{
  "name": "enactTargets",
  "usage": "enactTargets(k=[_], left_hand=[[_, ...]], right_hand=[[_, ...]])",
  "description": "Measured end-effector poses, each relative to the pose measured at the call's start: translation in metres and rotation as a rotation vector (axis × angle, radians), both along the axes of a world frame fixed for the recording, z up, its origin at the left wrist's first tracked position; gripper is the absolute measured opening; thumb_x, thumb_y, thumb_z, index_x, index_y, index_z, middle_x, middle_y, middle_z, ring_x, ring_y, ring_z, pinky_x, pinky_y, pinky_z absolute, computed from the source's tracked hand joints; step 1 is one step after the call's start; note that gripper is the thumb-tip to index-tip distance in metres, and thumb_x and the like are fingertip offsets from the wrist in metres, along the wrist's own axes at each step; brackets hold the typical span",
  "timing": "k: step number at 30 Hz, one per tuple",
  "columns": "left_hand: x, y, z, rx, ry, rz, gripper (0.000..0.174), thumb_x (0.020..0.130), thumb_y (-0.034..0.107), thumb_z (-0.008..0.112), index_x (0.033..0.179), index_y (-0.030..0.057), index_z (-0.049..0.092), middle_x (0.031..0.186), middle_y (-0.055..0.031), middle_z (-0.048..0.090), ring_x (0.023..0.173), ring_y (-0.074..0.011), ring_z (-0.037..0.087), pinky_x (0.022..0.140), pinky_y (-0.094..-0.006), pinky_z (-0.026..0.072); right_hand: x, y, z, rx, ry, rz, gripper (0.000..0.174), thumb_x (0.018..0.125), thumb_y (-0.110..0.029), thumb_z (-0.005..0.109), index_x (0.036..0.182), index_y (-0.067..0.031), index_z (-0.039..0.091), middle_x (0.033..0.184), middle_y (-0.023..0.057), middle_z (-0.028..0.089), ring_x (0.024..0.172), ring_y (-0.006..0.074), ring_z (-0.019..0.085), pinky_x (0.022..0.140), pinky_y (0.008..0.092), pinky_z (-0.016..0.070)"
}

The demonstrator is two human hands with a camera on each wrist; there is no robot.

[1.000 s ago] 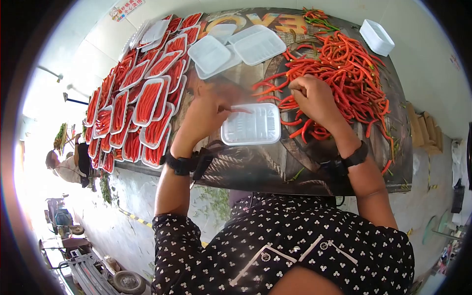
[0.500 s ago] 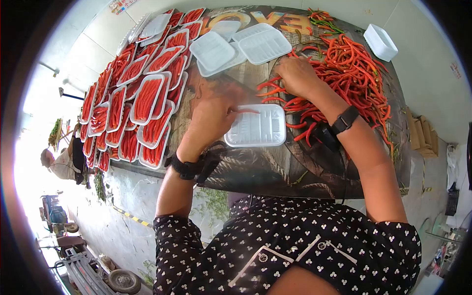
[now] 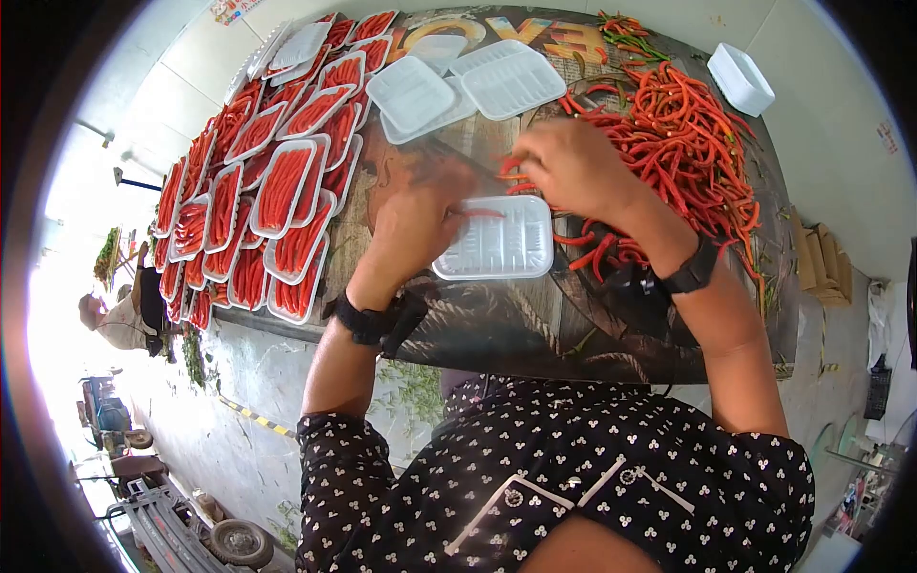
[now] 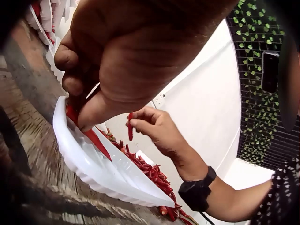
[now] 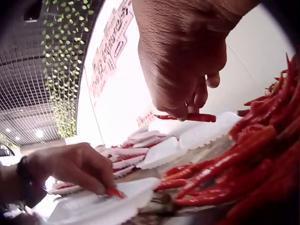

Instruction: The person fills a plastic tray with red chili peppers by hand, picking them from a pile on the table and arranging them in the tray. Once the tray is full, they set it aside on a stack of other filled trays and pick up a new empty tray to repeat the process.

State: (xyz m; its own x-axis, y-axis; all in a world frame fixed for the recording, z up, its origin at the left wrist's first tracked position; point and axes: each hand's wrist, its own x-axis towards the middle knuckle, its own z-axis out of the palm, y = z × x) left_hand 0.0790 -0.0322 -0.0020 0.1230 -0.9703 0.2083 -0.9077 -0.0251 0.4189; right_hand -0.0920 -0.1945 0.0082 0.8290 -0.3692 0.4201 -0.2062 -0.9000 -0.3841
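A white plastic tray (image 3: 492,250) lies on the table in front of the person. My left hand (image 3: 413,227) is at its left end and pinches a red chili pepper (image 4: 97,140) between thumb and fingers, the pepper reaching over the tray's inside. To the right, my right hand (image 3: 573,170) is raised beside the tray, near the edge of the big chili heap (image 3: 683,143). Between its thumb and fingertips it pinches another red chili pepper (image 5: 199,117), held above the table in the right wrist view.
Many filled chili trays (image 3: 284,189) are piled at the left. Several white trays (image 3: 506,81) lie toward the back. A stack of white trays (image 3: 740,81) stands at the back right. Green-tinged peppers (image 3: 630,38) lie behind the heap.
My right hand reached to the heap's near-left edge, then came back toward the tray with a chili pepper. The left hand kept its pepper at the tray's left end.
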Motion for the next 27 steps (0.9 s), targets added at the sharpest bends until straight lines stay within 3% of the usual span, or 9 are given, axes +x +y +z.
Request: enactTargets(k=[2, 9, 10, 12, 15, 19, 21, 27], left_hand=[[-0.001, 0.001, 0.002, 0.016, 0.006, -0.002, 0.018, 0.074, 0.013, 0.066, 0.089, 0.0037, 0.068, 0.085, -0.0170, 0.064, 0.078, -0.0359, 0.063, 0.070, -0.0441, 0.0498], [-0.003, 0.000, 0.002, -0.001, -0.045, -0.021, 0.018, 0.074, 0.013, 0.066, 0.089, 0.0029, 0.066, 0.087, -0.0174, 0.065, 0.078, -0.0364, 0.063, 0.070, -0.0445, 0.0494], [-0.004, 0.000, 0.003, -0.002, -0.046, -0.022, 0.018, 0.074, 0.013, 0.066, 0.089, 0.0029, 0.066, 0.087, -0.0174, 0.065, 0.078, -0.0364, 0.063, 0.070, -0.0445, 0.0494], [-0.005, 0.001, 0.005, 0.016, -0.017, -0.009, 0.017, 0.075, 0.014, 0.066, 0.088, 0.0033, 0.067, 0.086, -0.0169, 0.064, 0.078, -0.0363, 0.063, 0.070, -0.0447, 0.0492], [-0.003, 0.001, 0.002, 0.021, -0.035, -0.024, 0.017, 0.075, 0.015, 0.066, 0.088, 0.0036, 0.067, 0.086, -0.0167, 0.064, 0.079, -0.0358, 0.063, 0.070, -0.0444, 0.0491], [-0.002, 0.002, 0.002, 0.032, -0.050, -0.022, 0.018, 0.075, 0.015, 0.067, 0.088, 0.0035, 0.067, 0.085, -0.0165, 0.064, 0.079, -0.0353, 0.063, 0.070, -0.0441, 0.0489], [-0.001, 0.004, 0.002, -0.020, -0.038, -0.044, 0.018, 0.076, 0.016, 0.068, 0.088, 0.0039, 0.067, 0.084, -0.0160, 0.063, 0.079, -0.0347, 0.062, 0.071, -0.0439, 0.0488], [0.000, 0.008, 0.006, -0.088, -0.005, -0.004, 0.018, 0.076, 0.015, 0.070, 0.090, 0.0039, 0.066, 0.087, -0.0138, 0.061, 0.082, -0.0342, 0.062, 0.072, -0.0430, 0.0477]], right_hand=[[-0.001, 0.009, -0.017, -0.089, 0.245, 0.069, 0.012, 0.080, -0.010, 0.063, 0.089, -0.0043, 0.065, 0.084, 0.0145, 0.065, 0.080, 0.0347, 0.063, 0.072, 0.0440, 0.0502], [0.008, 0.027, -0.033, -0.181, 0.318, 0.048, 0.008, 0.078, -0.010, 0.063, 0.076, -0.0024, 0.064, 0.082, 0.0138, 0.065, 0.080, 0.0346, 0.064, 0.069, 0.0451, 0.0513], [0.008, 0.028, -0.034, -0.182, 0.317, 0.047, 0.008, 0.078, -0.010, 0.063, 0.076, -0.0024, 0.064, 0.082, 0.0138, 0.065, 0.080, 0.0346, 0.064, 0.069, 0.0451, 0.0513], [0.009, 0.029, -0.038, -0.241, 0.178, 0.045, 0.006, 0.066, -0.005, 0.064, 0.069, -0.0025, 0.068, 0.077, 0.0175, 0.065, 0.076, 0.0353, 0.066, 0.067, 0.0452, 0.0526], [0.009, 0.032, -0.039, -0.281, 0.117, 0.059, 0.009, 0.065, -0.007, 0.066, 0.072, -0.0024, 0.069, 0.078, 0.0171, 0.065, 0.077, 0.0348, 0.066, 0.068, 0.0444, 0.0525], [0.006, 0.031, -0.035, -0.236, 0.096, 0.051, 0.010, 0.070, -0.011, 0.066, 0.075, -0.0023, 0.069, 0.080, 0.0163, 0.065, 0.079, 0.0334, 0.066, 0.070, 0.0433, 0.0521], [-0.006, 0.025, -0.022, -0.073, 0.112, 0.035, 0.014, 0.076, -0.015, 0.071, 0.084, -0.0049, 0.067, 0.083, 0.0106, 0.063, 0.083, 0.0307, 0.063, 0.072, 0.0417, 0.0493], [-0.024, 0.014, -0.013, 0.018, 0.096, 0.014, 0.012, 0.077, -0.015, 0.072, 0.081, -0.0047, 0.067, 0.077, 0.0116, 0.062, 0.077, 0.0312, 0.062, 0.069, 0.0418, 0.0489]])
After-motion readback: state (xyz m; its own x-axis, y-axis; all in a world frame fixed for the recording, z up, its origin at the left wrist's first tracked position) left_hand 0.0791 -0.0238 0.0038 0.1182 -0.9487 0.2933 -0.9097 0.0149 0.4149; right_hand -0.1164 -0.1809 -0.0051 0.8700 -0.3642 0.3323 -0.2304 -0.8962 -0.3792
